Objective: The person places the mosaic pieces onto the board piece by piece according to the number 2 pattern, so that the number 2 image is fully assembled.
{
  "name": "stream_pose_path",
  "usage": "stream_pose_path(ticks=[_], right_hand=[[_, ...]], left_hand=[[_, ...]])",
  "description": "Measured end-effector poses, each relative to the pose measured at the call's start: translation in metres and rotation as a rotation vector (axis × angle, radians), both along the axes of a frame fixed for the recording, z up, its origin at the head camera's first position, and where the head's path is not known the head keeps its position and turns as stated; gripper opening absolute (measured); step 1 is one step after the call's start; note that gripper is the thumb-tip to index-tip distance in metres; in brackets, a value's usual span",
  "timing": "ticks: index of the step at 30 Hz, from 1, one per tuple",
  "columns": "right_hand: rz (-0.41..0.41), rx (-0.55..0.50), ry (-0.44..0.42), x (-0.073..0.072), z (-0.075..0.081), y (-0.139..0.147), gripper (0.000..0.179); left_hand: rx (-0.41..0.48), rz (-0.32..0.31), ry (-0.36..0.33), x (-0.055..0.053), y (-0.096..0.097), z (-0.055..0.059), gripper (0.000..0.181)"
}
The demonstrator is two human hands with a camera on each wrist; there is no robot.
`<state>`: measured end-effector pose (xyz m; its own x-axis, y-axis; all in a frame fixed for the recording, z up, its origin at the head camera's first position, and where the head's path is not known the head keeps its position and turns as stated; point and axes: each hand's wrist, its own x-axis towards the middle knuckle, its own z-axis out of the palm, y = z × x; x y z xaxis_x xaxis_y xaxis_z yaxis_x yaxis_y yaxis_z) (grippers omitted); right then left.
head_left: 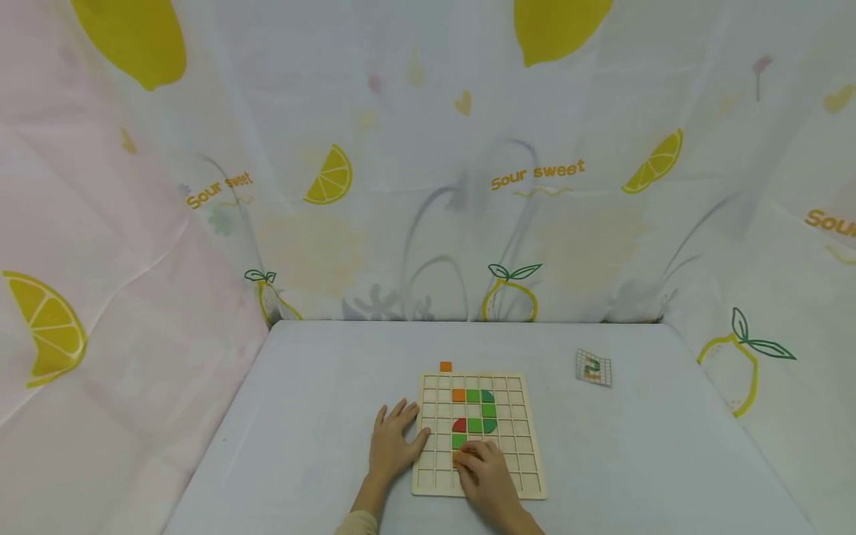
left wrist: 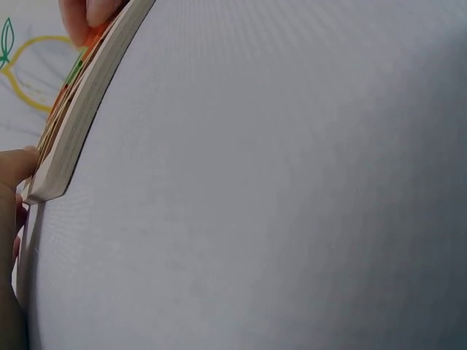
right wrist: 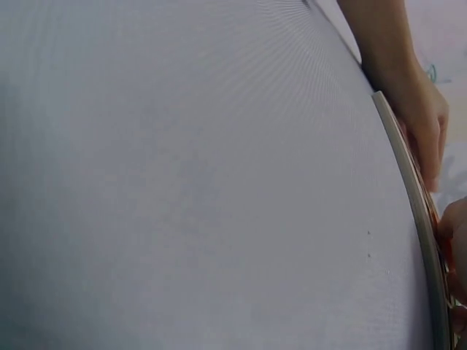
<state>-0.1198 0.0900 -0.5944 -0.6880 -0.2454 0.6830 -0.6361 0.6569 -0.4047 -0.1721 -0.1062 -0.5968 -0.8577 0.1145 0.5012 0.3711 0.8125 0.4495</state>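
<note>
A wooden grid board [head_left: 428, 475] lies on the table with several coloured tiles in its cells. Top row of tiles: an orange square [head_left: 458, 395], a green square [head_left: 472, 395] and a dark green rounded tile [head_left: 487, 397]. Lower down are a red rounded tile [head_left: 459, 426] and a green square [head_left: 458, 441]. Just below that, my right hand [head_left: 491, 479] pinches an orange tile [head_left: 456, 459] at a cell, its fingertips covering part of it. My left hand [head_left: 393, 444] rests with spread fingers along the board's left edge, thumb on the rim.
A loose orange tile [head_left: 446, 366] lies just beyond the board's far edge. To the back right is a small card [head_left: 594, 368] printed with a grid and a coloured figure. A lemon-print curtain [head_left: 428, 223] stands behind the white table [head_left: 321, 386].
</note>
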Motion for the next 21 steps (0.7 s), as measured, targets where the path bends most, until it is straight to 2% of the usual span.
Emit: stream_pose_path(ticks=[10,15,21], right_hand=[[-0.025,0.002,0.031,0.004,-0.003,0.004,0.016],[-0.045,-0.026,0.018,0.007,-0.002,0.005,0.018],[-0.108,-0.028,0.023,0.011,-0.002,0.008,0.023]], left_hand=[[-0.007,0.004,0.016,0.000,0.000,0.001,0.044],[-0.006,0.004,0.020,0.000,0.000,0.001,0.044],[-0.001,0.002,0.018,0.001,0.001,0.002,0.044]])
